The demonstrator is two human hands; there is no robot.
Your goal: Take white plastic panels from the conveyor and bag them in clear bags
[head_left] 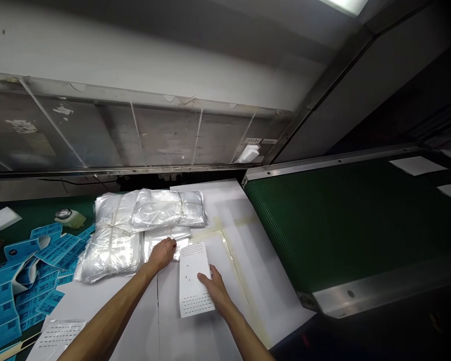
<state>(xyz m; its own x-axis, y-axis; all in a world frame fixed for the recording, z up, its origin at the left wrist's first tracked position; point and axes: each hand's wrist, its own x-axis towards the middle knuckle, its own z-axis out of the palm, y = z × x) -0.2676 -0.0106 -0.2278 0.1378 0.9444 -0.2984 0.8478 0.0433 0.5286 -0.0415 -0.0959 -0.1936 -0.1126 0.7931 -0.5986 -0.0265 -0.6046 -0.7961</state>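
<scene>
White card | right hand flat on it | left hand on clear bags, grip unclear | blue labels unreadable

Slim bare forearms, bare left hand, bare right hand

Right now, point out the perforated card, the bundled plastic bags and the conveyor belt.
Perforated card [193,279], head view, its middle.
Bundled plastic bags [110,253], head view, nearest bundle's top.
Conveyor belt [334,225], head view, green ribbed surface.

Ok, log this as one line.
Left hand: on flat clear plastic bags | right hand: on white perforated card | nearby: bundled clear bags, blue labels
</scene>
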